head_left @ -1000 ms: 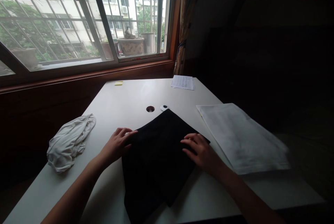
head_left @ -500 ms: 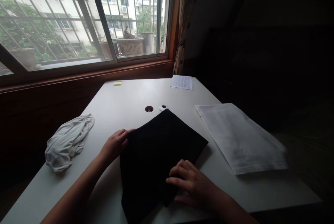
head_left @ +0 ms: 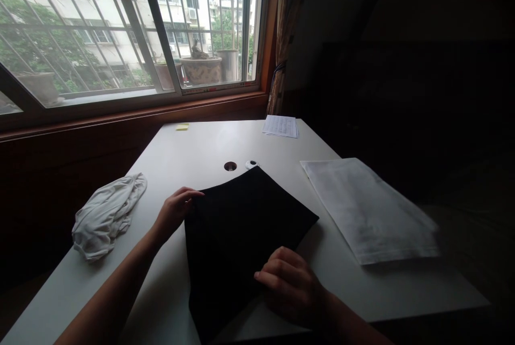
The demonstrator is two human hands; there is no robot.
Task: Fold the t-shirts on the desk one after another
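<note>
A folded black cloth [head_left: 241, 227] lies flat on the white table [head_left: 201, 152] in front of me. My left hand [head_left: 177, 211] grips the cloth's far left corner, fingers curled over its edge. My right hand [head_left: 287, 283] rests on the cloth's near right edge with the fingers bent and pinching the fabric. Both forearms reach in from the bottom of the view.
A crumpled white garment [head_left: 107, 216] lies at the table's left. A flat folded white cloth [head_left: 368, 211] lies at the right. Papers [head_left: 280, 126], a yellow note [head_left: 182, 126], a cable hole [head_left: 230, 166] and a small white object [head_left: 251, 164] sit further back, under the window.
My right hand has slid from the cloth's right corner down to its near edge. My left hand has shifted slightly to the cloth's left corner and closed on it.
</note>
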